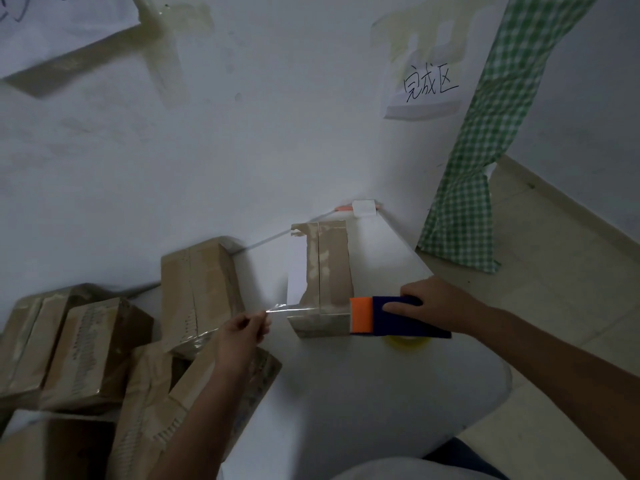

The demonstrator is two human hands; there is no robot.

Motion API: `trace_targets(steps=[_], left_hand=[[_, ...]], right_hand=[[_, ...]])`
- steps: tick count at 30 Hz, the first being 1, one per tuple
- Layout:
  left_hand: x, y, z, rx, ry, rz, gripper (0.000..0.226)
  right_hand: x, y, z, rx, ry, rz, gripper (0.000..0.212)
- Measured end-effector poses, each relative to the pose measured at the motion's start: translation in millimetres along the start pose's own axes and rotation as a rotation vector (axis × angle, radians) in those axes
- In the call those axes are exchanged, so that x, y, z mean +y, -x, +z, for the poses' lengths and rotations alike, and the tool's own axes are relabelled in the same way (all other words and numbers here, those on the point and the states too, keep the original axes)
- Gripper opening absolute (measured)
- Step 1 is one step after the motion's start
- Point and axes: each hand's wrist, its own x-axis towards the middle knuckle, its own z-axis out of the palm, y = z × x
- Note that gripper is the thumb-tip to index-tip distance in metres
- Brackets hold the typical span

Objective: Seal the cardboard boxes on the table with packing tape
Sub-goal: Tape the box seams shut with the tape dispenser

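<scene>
A small cardboard box (329,271) lies on the white table (346,375), its top seam running away from me, with a white label on its left side. My right hand (440,303) grips a blue and orange tape dispenser (394,318) pressed against the box's near right corner; a yellow tape roll (408,342) shows under it. A strip of clear tape (294,309) stretches left from the dispenser across the box's near edge. My left hand (242,332) pinches the strip's free end just left of the box.
Several cardboard boxes (197,289) are piled on the left part of the table, some overlapping. A paper sign (424,88) is taped to the wall at the right. A green checked cloth (485,133) hangs at the right, above the tiled floor (554,306).
</scene>
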Motion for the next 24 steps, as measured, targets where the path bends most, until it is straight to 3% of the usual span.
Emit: trace_targets(steps=[5, 14, 24], left_hand=[[-16, 3, 9, -0.018, -0.048, -0.056, 0.017], [-8, -3, 14, 0.073, 0.008, -0.008, 0.014], [-8, 1, 23, 0.044, 0.007, -0.051, 0.018]], right_hand=[[13, -5, 3, 0.019, 0.06, 0.003, 0.057], [12, -10, 5, 0.079, 0.022, 0.013, 0.066], [22, -7, 7, 0.021, 0.025, 0.048, 0.046]])
